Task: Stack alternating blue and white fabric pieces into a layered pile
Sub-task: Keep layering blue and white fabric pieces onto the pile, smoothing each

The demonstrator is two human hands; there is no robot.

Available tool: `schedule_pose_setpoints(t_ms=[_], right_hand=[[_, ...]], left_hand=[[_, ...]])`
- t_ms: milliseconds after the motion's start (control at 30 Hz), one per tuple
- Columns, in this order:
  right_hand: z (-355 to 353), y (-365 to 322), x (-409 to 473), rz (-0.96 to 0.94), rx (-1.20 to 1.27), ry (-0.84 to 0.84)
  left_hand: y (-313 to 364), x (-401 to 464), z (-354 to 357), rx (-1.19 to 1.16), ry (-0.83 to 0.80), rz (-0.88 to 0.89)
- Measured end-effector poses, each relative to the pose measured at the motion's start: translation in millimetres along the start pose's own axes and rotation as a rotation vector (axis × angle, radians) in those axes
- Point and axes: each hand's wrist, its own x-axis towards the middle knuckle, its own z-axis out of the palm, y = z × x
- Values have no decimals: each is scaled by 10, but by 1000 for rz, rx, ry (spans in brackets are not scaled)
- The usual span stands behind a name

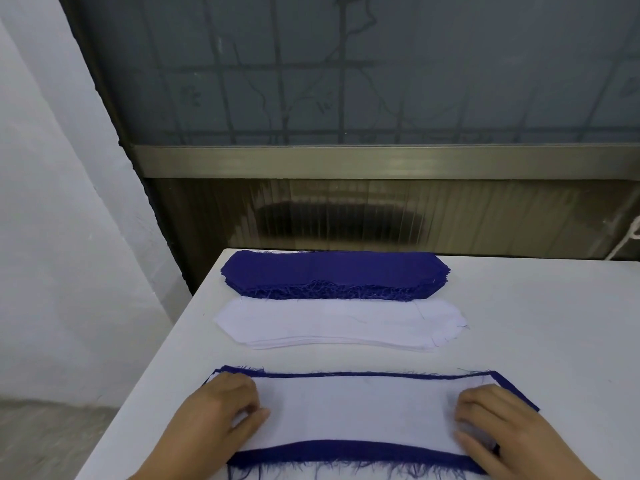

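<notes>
Near the table's front edge lies a layered pile: a white fabric piece point(356, 410) on top of a frayed blue piece point(353, 453) whose edges show all around it. My left hand point(221, 414) rests on the white piece's left end, fingers loosely curled. My right hand point(498, 427) rests on its right end in the same way. Farther back sits a stack of white pieces point(339, 325), and behind that a thick stack of blue pieces point(332, 273) with frayed threads.
The white table point(536, 327) ends at its left edge, with floor and a white wall beyond. Behind the table stands a dark glass panel with a metal rail point(381, 161). A white cord point(627, 240) hangs at the far right.
</notes>
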Motion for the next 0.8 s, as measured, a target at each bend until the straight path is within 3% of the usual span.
schedule_pose_setpoints(t_ms=[400,533,800], right_hand=[[-252,293,212,75,-94,-225],[-36,370,651,211,81,-138],[414,727,1709,413,99,-66]], left_hand=[[-198,255,175,52,-110,-191],[21,816,404,32,-80,-172],[207,1843,837,-48,-54,-150]])
